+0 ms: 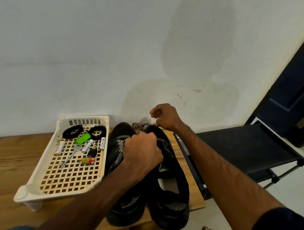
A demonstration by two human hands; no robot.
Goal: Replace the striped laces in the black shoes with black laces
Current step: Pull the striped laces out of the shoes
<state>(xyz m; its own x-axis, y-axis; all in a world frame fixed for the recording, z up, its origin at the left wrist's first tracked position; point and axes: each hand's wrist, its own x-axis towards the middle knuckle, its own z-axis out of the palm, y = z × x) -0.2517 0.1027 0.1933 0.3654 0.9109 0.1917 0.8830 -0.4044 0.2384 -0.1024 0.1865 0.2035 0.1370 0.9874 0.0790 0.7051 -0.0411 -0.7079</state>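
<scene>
At table's (11,156) right edge, gripping black shoes (171,196) with left hand (142,150) as anchor. Pinching striped lace (140,127) with right hand (166,116), probably freeing it.

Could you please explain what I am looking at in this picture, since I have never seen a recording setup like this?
There is no machine here. A person works with two bare hands, and the single picture comes from a camera worn on the person's head, looking forward and down.

Two black shoes stand on a wooden table. The left hand grips the upper of the right-side shoe, apparently to steady it. The right hand, farther away by the toes, appears to pinch a striped lace that lies loose there. The left-side shoe has striped lace in its eyelets.

Beside the shoes sits a cream basket. It holds two coiled black laces, a green tag, batteries and a key.
</scene>
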